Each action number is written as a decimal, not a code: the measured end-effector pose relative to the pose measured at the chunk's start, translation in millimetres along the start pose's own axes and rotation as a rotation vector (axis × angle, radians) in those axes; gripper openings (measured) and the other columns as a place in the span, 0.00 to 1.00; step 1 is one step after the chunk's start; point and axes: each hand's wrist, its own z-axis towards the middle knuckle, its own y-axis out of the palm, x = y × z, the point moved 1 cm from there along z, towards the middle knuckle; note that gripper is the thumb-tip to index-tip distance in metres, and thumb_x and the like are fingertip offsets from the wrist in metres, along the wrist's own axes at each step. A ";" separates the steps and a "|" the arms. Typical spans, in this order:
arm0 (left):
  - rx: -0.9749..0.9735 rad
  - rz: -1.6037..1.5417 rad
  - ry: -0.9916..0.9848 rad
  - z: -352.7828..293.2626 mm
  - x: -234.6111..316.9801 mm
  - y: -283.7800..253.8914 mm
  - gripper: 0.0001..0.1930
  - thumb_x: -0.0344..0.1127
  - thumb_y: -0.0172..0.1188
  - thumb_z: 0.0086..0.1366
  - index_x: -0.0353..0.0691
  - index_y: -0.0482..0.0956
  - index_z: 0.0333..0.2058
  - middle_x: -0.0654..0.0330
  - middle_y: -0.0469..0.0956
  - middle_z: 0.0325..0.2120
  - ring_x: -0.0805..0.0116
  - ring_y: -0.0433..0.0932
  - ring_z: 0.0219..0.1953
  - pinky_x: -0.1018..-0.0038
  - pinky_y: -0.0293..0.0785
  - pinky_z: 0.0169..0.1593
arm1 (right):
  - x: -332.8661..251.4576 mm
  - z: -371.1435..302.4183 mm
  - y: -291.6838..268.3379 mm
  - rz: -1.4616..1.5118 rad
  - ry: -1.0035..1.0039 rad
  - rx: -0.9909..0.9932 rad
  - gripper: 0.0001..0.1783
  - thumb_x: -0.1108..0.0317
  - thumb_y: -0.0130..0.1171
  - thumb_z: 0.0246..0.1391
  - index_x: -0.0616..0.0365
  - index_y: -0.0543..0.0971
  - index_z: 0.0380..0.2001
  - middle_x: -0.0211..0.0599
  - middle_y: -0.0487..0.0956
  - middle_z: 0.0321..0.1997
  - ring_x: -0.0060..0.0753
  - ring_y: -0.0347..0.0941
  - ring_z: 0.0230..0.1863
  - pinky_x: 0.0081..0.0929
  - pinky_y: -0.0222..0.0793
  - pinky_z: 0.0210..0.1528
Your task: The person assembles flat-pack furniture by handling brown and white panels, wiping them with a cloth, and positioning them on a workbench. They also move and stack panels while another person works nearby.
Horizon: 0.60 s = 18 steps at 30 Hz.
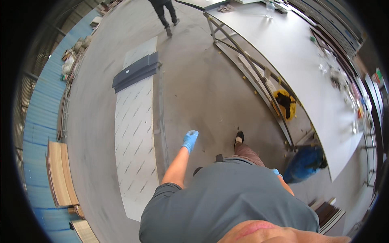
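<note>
My left hand [190, 139], in a blue glove, hangs out in front of my body over the grey floor. Its fingers are curled in and nothing shows in them. The nearest thing to it is a long white sheet panel [135, 133] with rows of slanted print, lying to its left without contact. Of my right hand [276, 172] only a bit of blue glove shows at my side; my body hides its fingers. A blue drum-like container [302, 164] stands just beyond that hand.
Dark grey boards [135, 72] lie stacked across the white panel. To the right runs a long white-topped table [300, 73] on a metal frame, with a yellow bag [285, 104] beneath. Wood-coloured boards [63, 173] stand at left. Ahead, a person in dark trousers [160, 12] walks.
</note>
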 end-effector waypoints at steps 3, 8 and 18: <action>-0.094 0.189 -0.200 28.0 41.1 25.9 0.25 0.50 0.67 0.68 0.36 0.83 0.54 0.55 0.85 0.50 0.62 0.81 0.53 0.65 0.76 0.58 | -140.1 34.0 -86.5 -0.392 -0.297 0.072 0.36 0.41 0.52 0.62 0.65 0.83 0.53 0.61 0.80 0.60 0.65 0.74 0.65 0.52 0.70 0.65; -0.133 0.156 -0.234 72.0 62.6 29.4 0.26 0.51 0.65 0.69 0.35 0.83 0.55 0.53 0.85 0.52 0.60 0.82 0.52 0.63 0.76 0.57 | -397.2 50.1 -241.3 -0.089 -0.670 0.366 0.28 0.49 0.57 0.64 0.62 0.83 0.54 0.57 0.83 0.57 0.58 0.78 0.61 0.42 0.72 0.63; 0.027 0.088 -0.664 303.9 128.2 20.8 0.36 0.54 0.64 0.67 0.27 0.76 0.62 0.41 0.75 0.64 0.48 0.74 0.66 0.57 0.70 0.66 | -732.1 159.1 -412.3 0.395 -0.593 0.394 0.30 0.53 0.61 0.68 0.65 0.78 0.64 0.46 0.85 0.58 0.35 0.81 0.56 0.32 0.73 0.62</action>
